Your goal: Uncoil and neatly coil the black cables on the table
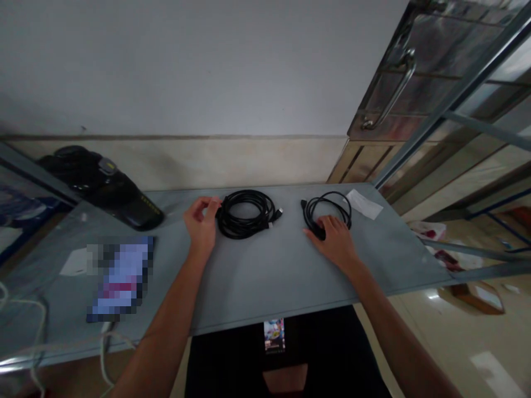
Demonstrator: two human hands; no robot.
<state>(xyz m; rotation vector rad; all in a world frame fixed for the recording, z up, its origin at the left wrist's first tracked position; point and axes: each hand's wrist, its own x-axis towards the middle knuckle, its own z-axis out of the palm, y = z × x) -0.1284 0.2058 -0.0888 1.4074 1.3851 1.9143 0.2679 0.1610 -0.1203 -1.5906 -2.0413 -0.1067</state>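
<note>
Your left hand (202,224) pinches the thick black coiled cable (245,213) at its edge; your right hand (335,239) lies flat, fingers released, on the thinner black cable loop (327,213). Keep both coils flat.

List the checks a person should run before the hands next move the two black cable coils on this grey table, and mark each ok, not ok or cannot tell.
1. Left hand touches the larger cable coil: ok.
2. Right hand rests on the smaller cable coil: ok.
3. Coils lie apart: ok.
4. Both coils tied: cannot tell.
5. White paper slip clear of the smaller coil: ok.
6. Coils fully on the table: ok.
</note>
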